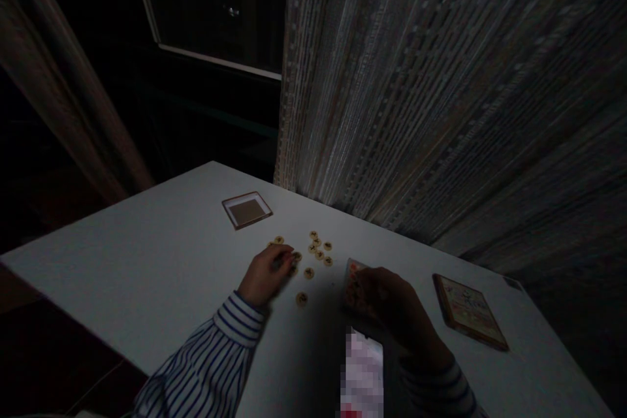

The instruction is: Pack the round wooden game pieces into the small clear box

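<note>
1. Loose discs (308,272), lower centre, were touched by the left hand (262,276), whose grip could not be determined; scattering by finger sweep was risked.
2. The box (351,274), beside them, was partly covered by the right hand (392,294), grip obscured; tipping by rim pressure was risked.

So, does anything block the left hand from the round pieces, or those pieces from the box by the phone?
Nothing visible blocks the left hand from the round pieces, but the right hand partly covers the box.
</note>
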The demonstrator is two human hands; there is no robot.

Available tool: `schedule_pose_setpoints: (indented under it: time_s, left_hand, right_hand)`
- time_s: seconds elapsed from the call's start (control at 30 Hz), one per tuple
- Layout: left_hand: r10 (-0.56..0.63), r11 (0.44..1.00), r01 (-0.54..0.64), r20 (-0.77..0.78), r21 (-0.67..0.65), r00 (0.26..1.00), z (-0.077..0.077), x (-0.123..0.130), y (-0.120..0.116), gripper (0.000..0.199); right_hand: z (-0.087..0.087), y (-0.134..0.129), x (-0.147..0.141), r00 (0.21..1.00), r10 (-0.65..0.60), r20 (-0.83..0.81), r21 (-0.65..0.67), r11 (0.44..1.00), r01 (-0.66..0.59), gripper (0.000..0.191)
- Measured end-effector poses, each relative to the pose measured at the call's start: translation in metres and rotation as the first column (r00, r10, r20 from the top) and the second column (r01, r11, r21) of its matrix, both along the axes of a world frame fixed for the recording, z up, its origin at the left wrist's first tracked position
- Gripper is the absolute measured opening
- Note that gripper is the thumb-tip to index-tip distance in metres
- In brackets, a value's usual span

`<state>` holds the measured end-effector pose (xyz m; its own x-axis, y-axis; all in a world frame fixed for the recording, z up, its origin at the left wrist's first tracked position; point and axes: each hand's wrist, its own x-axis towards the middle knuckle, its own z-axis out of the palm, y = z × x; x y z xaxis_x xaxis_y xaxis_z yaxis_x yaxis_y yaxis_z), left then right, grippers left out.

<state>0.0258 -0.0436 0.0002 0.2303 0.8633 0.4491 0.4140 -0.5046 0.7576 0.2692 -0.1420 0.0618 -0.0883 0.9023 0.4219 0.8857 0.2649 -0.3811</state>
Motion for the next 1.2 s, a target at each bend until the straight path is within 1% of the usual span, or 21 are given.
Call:
schedule_pose_setpoints:
  time_s: [0.17, 0.27, 0.4, 0.5, 0.6, 0.7, 0.9, 1.0, 1.2]
  left_hand:
    - [0.011, 0.978, 0.022, -0.16, 0.205, 0.987, -0.01, -0.007, 0.002, 0.022]
    - [0.065, 0.964, 0.008, -0.268, 0.265, 0.961, -0.015, -0.005, 0.002, 0.021]
    - [0.088, 0.966, 0.017, -0.39, 0.258, 0.916, -0.022, -0.003, 0.003, 0.023]
    - [0.082, 0.972, 0.03, -0.457, 0.232, 0.886, -0.024, -0.002, 0.003, 0.028]
    - [0.078, 0.976, 0.034, -0.491, 0.215, 0.867, -0.023, -0.002, 0.003, 0.028]
    - [0.071, 0.976, 0.045, -0.512, 0.211, 0.856, -0.023, 0.0, 0.003, 0.028]
    - [0.085, 0.975, 0.038, -0.529, 0.217, 0.844, -0.023, 0.001, 0.004, 0.025]
    - [0.083, 0.975, 0.044, -0.537, 0.22, 0.84, -0.023, 0.001, 0.004, 0.025]
    - [0.083, 0.97, 0.049, -0.511, 0.24, 0.855, -0.023, 0.001, 0.004, 0.022]
  right_hand:
    - [0.005, 0.016, -0.011, 0.997, 0.069, 0.022, 0.042, 0.997, -0.07, 0.017]
    - [0.006, 0.021, -0.016, 0.996, 0.064, 0.061, 0.022, 0.998, -0.065, 0.019]
    - [0.001, 0.023, -0.017, 0.987, 0.027, 0.157, -0.012, 1.0, -0.026, 0.023]
    - [-0.001, 0.023, -0.016, 0.983, 0.062, 0.173, 0.003, 0.998, -0.063, 0.026]
    - [0.001, 0.024, -0.015, 0.98, 0.094, 0.178, 0.018, 0.995, -0.099, 0.027]
    - [0.003, 0.024, -0.015, 0.98, 0.1, 0.174, 0.026, 0.994, -0.107, 0.029]
    - [0.002, 0.024, -0.016, 0.979, 0.09, 0.18, -0.028, 0.996, -0.087, 0.027]
    - [0.002, 0.025, -0.016, 0.98, 0.107, 0.169, -0.025, 0.994, -0.104, 0.027]
    - [0.005, 0.024, -0.016, 0.981, 0.118, 0.152, -0.028, 0.993, -0.115, 0.026]
